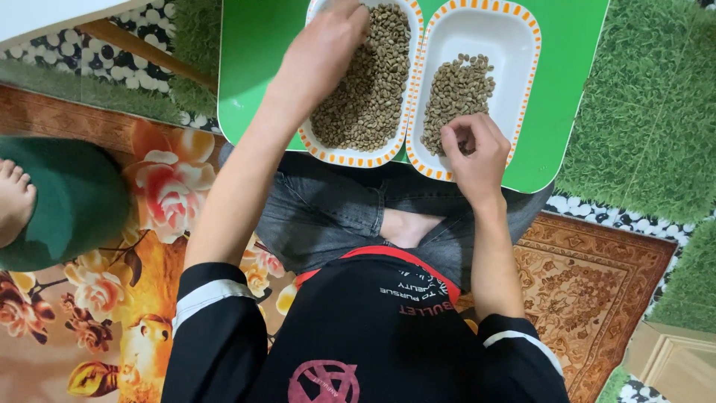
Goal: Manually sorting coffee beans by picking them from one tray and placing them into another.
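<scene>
Two white oblong dishes with orange-dashed rims stand side by side on a green tray (257,45) resting on my lap. The left dish (350,155) is heaped with pale green-grey beans (369,97). My left hand (324,56) reaches into it, fingers down among the beans at its far end. The right dish (514,30) holds a smaller pile of the same beans (459,89). My right hand (471,149) hovers over that dish's near end, fingertips pinched together over the beans; what they pinch is too small to tell.
I sit cross-legged on a floral rug (97,298) and a patterned brown mat (589,276). Artificial grass (641,104) lies to the right. Another person's bare foot (15,198) and green-clad leg (71,201) are at the left.
</scene>
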